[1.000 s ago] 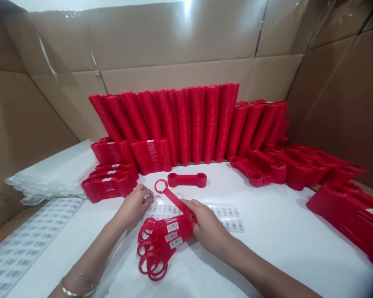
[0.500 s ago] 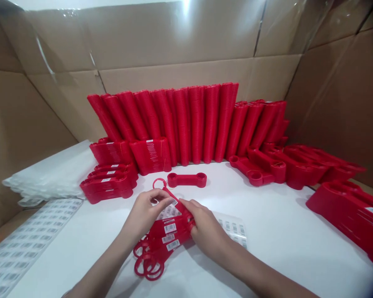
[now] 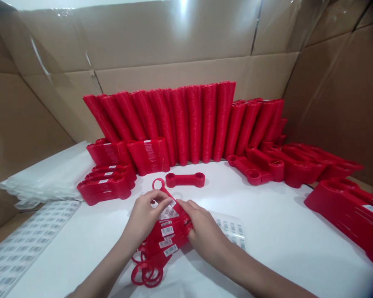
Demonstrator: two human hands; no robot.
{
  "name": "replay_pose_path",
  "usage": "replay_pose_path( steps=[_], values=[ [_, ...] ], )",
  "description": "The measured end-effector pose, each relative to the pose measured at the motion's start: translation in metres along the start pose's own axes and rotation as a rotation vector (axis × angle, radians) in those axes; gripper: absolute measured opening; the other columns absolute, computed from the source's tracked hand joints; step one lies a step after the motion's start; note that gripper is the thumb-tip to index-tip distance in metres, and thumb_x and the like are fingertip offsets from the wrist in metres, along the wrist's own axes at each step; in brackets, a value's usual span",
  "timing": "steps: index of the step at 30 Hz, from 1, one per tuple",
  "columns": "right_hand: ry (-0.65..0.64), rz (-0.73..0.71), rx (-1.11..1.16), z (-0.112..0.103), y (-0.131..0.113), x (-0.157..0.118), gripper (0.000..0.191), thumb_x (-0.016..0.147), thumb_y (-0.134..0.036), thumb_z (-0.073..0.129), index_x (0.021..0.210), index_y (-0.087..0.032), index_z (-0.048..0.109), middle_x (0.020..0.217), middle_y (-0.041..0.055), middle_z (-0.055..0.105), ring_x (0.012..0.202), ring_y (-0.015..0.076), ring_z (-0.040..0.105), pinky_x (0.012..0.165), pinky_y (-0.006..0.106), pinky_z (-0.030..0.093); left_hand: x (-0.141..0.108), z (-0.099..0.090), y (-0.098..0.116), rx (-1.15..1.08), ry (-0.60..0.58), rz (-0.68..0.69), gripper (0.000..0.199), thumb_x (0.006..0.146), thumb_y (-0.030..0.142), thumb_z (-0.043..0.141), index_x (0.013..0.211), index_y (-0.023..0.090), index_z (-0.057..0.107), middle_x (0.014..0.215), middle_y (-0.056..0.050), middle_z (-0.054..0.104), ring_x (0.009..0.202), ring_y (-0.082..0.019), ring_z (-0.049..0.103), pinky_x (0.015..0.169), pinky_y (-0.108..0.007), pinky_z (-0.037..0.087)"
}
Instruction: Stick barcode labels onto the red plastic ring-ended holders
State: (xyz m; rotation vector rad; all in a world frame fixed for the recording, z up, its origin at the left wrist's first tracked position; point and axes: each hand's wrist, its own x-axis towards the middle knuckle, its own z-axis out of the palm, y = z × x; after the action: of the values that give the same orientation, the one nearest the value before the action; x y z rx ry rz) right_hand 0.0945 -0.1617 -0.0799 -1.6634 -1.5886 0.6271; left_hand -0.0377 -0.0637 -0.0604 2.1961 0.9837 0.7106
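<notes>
My right hand (image 3: 203, 225) is closed around one end of a fanned bunch of flat red plastic pieces (image 3: 157, 258) with ring-shaped ends. Several carry white barcode stickers on their middles. The uppermost red piece (image 3: 180, 210) points up and away, its ring (image 3: 158, 184) beyond my fingers. My left hand (image 3: 146, 213) pinches with thumb and forefinger at a small white barcode sticker (image 3: 173, 203) on that piece. Whether the sticker is fully stuck down is hidden by the fingertips. Under the hands lies a clear-edged sheet of barcode stickers (image 3: 231, 229).
Tall stacks of red pieces (image 3: 180, 124) line the back against cardboard walls (image 3: 174, 41). A short stack (image 3: 185, 179) lies just ahead. More bundles stand left (image 3: 104, 188) and right (image 3: 338, 211). White plastic bags (image 3: 46, 171) and a long sticker sheet (image 3: 34, 244) lie left.
The view has shifted slightly. Both hands keep nearly the same pose at the sticker and the red pieces; the lower pieces of the fan sit slightly lower.
</notes>
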Motion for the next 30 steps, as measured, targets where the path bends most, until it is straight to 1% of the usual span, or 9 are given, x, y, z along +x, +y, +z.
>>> replay_pose_path(
  steps=[6,8,10,12,15,20,25,27,30],
  values=[
    [0.009,-0.037,-0.012,0.000,0.002,-0.001,0.062,0.061,0.004,0.036,0.115,-0.024,0.051,0.090,0.0027,0.053,0.080,0.0156,0.053,0.067,0.024,0.041,-0.003,0.009,-0.006,0.336,0.081,0.197,0.025,0.085,0.040,0.040,0.080,0.018,0.051,0.078,-0.003,0.056,0.075,-0.019,0.051,0.069,-0.032,0.040],
    [0.012,-0.048,0.001,-0.001,0.002,-0.001,0.065,0.060,0.005,0.035,0.116,-0.023,0.050,0.091,0.0029,0.054,0.080,0.0153,0.053,0.069,0.024,0.041,-0.002,0.009,-0.008,0.433,0.100,0.205,0.028,0.085,0.043,0.039,0.090,0.018,0.050,0.077,-0.004,0.054,0.073,-0.020,0.051,0.067,-0.033,0.039],
    [0.011,-0.062,0.029,-0.001,0.000,-0.001,0.064,0.062,0.005,0.035,0.118,-0.023,0.049,0.092,0.0030,0.054,0.081,0.0149,0.053,0.069,0.024,0.042,0.000,0.007,-0.011,0.471,0.152,0.165,0.034,0.086,0.044,0.038,0.103,0.017,0.047,0.076,-0.004,0.053,0.073,-0.020,0.051,0.066,-0.033,0.040],
    [0.010,-0.084,0.058,-0.001,-0.002,-0.001,0.063,0.064,0.005,0.036,0.119,-0.024,0.049,0.092,0.0029,0.054,0.083,0.0148,0.053,0.071,0.024,0.042,0.003,0.002,-0.012,0.428,0.224,0.094,0.037,0.086,0.045,0.037,0.111,0.018,0.043,0.077,-0.003,0.053,0.071,-0.019,0.052,0.063,-0.031,0.040],
    [0.007,-0.102,0.089,-0.003,-0.003,-0.001,0.059,0.066,0.003,0.039,0.118,-0.024,0.050,0.093,0.0028,0.054,0.084,0.0147,0.054,0.071,0.023,0.042,0.003,-0.006,-0.011,0.255,0.301,0.012,0.037,0.084,0.046,0.041,0.112,0.020,0.040,0.082,-0.001,0.053,0.066,-0.015,0.052,0.059,-0.027,0.042],
    [0.034,-0.100,0.098,-0.006,-0.001,0.002,0.056,0.067,0.001,0.040,0.114,-0.025,0.054,0.091,0.0021,0.055,0.082,0.0141,0.054,0.071,0.023,0.042,0.000,-0.013,-0.006,0.060,0.347,0.035,0.026,0.086,0.039,0.040,0.103,0.020,0.047,0.085,-0.002,0.055,0.071,-0.014,0.053,0.059,-0.023,0.043],
    [0.063,-0.063,0.068,-0.007,0.006,0.006,0.061,0.062,0.004,0.037,0.114,-0.024,0.055,0.095,0.0025,0.057,0.083,0.0144,0.054,0.071,0.024,0.042,0.003,-0.017,-0.010,0.078,0.304,0.093,0.026,0.084,0.029,0.042,0.105,0.021,0.054,0.103,-0.006,0.051,0.078,-0.014,0.054,0.059,-0.023,0.044],
    [0.081,-0.044,0.059,-0.008,0.008,0.007,0.061,0.062,0.004,0.037,0.115,-0.023,0.054,0.096,0.0033,0.057,0.084,0.0149,0.054,0.071,0.024,0.042,0.004,-0.017,-0.013,0.072,0.267,0.115,0.029,0.083,0.026,0.042,0.108,0.021,0.054,0.110,-0.006,0.049,0.086,-0.016,0.054,0.065,-0.024,0.046],
    [0.135,-0.053,0.058,-0.011,0.011,0.009,0.062,0.063,0.003,0.037,0.116,-0.024,0.053,0.098,0.0035,0.057,0.087,0.0154,0.054,0.074,0.025,0.042,0.006,-0.014,-0.019,0.032,0.214,0.166,0.034,0.080,0.018,0.040,0.112,0.023,0.049,0.117,-0.005,0.047,0.098,-0.017,0.053,0.083,-0.028,0.044]
  ],
)
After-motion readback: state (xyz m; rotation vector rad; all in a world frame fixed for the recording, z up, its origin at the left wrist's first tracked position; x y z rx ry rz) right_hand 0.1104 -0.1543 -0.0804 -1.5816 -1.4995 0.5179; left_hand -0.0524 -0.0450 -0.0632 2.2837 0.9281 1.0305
